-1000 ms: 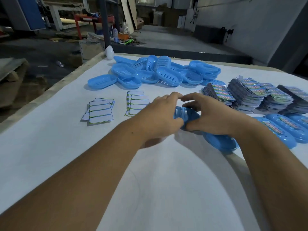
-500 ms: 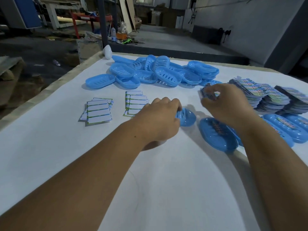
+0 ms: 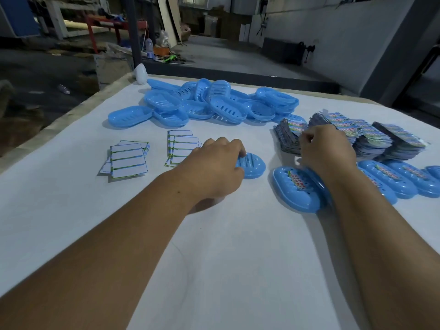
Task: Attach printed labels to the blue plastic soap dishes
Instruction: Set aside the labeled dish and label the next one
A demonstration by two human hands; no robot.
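My left hand [image 3: 215, 166] grips the near end of a blue soap dish [image 3: 253, 165] that lies on the white table [image 3: 226, 246]. My right hand [image 3: 325, 148] is curled at the edge of the stacks of colourful printed labels [image 3: 352, 136]; whether its fingers pinch a label is hidden. Just in front of my right wrist lies a labelled blue dish [image 3: 296, 190]. More labelled dishes [image 3: 392, 179] sit in a row to its right. A heap of unlabelled blue dishes [image 3: 207, 103] fills the far middle of the table.
Two small piles of white cards with green edges [image 3: 128, 158] [image 3: 182, 145] lie left of my left hand. A white object [image 3: 140, 73] stands at the far left corner. The table's left edge [image 3: 59, 122] drops to a cluttered workshop floor.
Both hands held one dish a second ago. My right hand let go and moved right to the label stacks, uncovering the labelled dish. My left hand kept hold of its dish.
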